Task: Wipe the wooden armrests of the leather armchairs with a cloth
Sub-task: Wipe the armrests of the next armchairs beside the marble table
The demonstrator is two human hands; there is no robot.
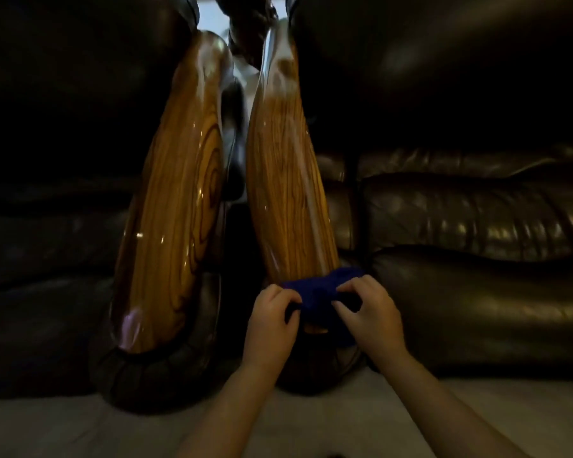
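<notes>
Both hands are seen at the near end of the right-hand wooden armrest (286, 193). Left hand (270, 322): fingers curled, pinching the left edge of the blue cloth (318, 297). Right hand (371, 317): fingers likewise bent, gripping the right edge. Neither hand is released; the cloth is held bunched between them and draped over the armrest's front end, where a small patch of wood shows through a gap.

Cloth judged soft, light and limp; it will fold and slip unless gathered into a pad under the palm. Best taken at its bunched middle instead of its edges.

Armrest surface is glossy, with bright reflections, so it is judged hard, rigid and slippery; little friction is expected.

A second wooden armrest (176, 206) lies just beside, to the left, uncovered. Dark leather cushions (470, 206) flank both.
</notes>
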